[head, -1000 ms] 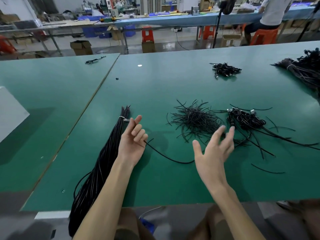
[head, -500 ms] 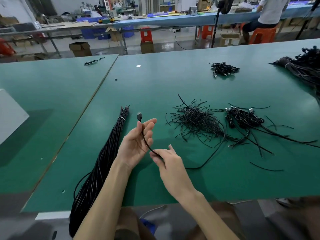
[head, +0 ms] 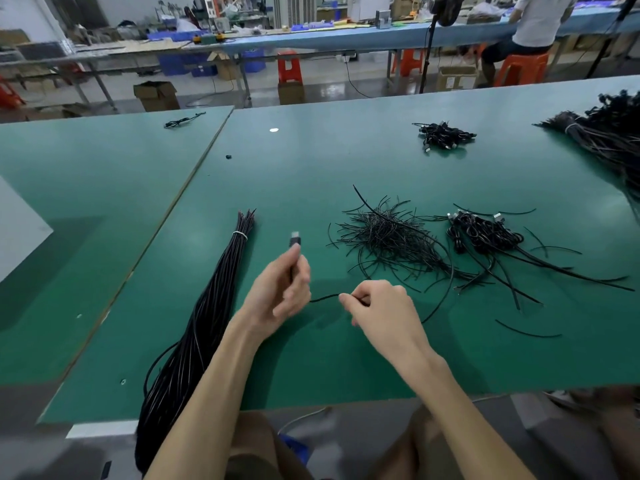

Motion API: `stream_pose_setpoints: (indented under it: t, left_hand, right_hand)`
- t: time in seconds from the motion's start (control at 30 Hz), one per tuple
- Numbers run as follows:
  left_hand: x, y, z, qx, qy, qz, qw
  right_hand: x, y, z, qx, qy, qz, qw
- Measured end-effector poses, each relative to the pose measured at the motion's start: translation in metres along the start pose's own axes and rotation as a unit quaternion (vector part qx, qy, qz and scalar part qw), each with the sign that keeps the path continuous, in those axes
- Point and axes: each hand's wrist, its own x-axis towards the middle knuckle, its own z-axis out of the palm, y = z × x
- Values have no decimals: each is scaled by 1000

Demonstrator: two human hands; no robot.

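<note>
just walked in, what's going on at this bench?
A person handles one black cable over the green table. The left hand grips it just below its plug, which points up; the right hand pinches it further along, the rest trailing right. A tied cable bundle lies left, loose short strands right.

Views: one.
Head view: wide-angle, worn on the person's head.
Position: above the near edge of the green table (head: 311,168).
Facing: forward and down, across the table top to the far workbench (head: 346,39) at the top of the frame.
Nearness: close. Both forearms enter from the bottom edge, with the left hand (head: 277,292) and right hand (head: 381,313) near the frame's centre.
Lens: straight edges bow toward the frame's borders.
</note>
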Motion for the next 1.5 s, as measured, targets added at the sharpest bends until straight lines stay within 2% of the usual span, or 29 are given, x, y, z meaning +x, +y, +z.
stream_pose_setpoints:
  t: [0.1, 0.2, 0.3, 0.4, 0.5, 0.57, 0.63, 0.73, 0.77, 0.8, 0.9, 1.03, 1.13, 1.23, 1.3, 1.37, 1.43, 1.5]
  left_hand:
    - [2, -15, 11, 249, 28, -1, 968]
    - [3, -24, 15, 368, 53, 70, 926]
    - [0, -29, 16, 500, 78, 134, 852]
    - [-3, -27, 20, 519, 87, 152, 837]
    - [-4, -26, 21, 488, 107, 145, 854]
    - [-4, -25, 21, 487, 115, 142, 854]
    - [-6, -25, 24, 529, 83, 155, 830]
    - [-2, -30, 25, 631, 27, 167, 757]
    - [-1, -31, 25, 642, 30, 164, 749]
    - [-1, -30, 24, 629, 45, 156, 760]
    - [-5, -22, 26, 475, 100, 109, 868]
    - [-7, -16, 17, 347, 87, 94, 929]
    - [-10, -15, 16, 161, 99, 70, 980]
    - [-9, -8, 19, -5, 112, 78, 991]
    - [-9, -1, 16, -108, 138, 96, 980]
    - [-14, 6, 11, -204, 125, 92, 967]
    - [-19, 11, 6, -245, 91, 71, 963]
    - [-20, 11, 5, -192, 82, 53, 977]
  right_hand:
    - [12, -4, -17, 89, -15, 41, 995]
    - [18, -9, -23, 137, -8, 54, 989]
    - [19, -12, -22, 142, 17, 46, 989]
    - [20, -14, -22, 163, 24, 31, 986]
    - [19, -13, -20, 210, 40, 22, 977]
    - [18, -13, -18, 240, 56, 23, 969]
    - [18, -13, -16, 251, 68, 23, 965]
    - [17, -16, -13, 266, 64, 4, 962]
    - [16, -18, -11, 266, 63, -10, 962]
    - [14, -19, -10, 264, 61, -25, 962]
    - [9, -18, -8, 281, 32, -51, 958]
    - [1, -18, 5, 293, -40, -56, 954]
    - [0, -20, 16, 295, -90, -52, 950]
    - [0, -18, 23, 259, -152, -47, 953]
    - [0, -14, 25, 230, -164, -54, 958]
    - [5, -8, 20, 225, -169, -49, 958]
    - [11, -4, 11, 198, -179, -39, 963]
    - [18, -1, 1, 132, -179, -22, 975]
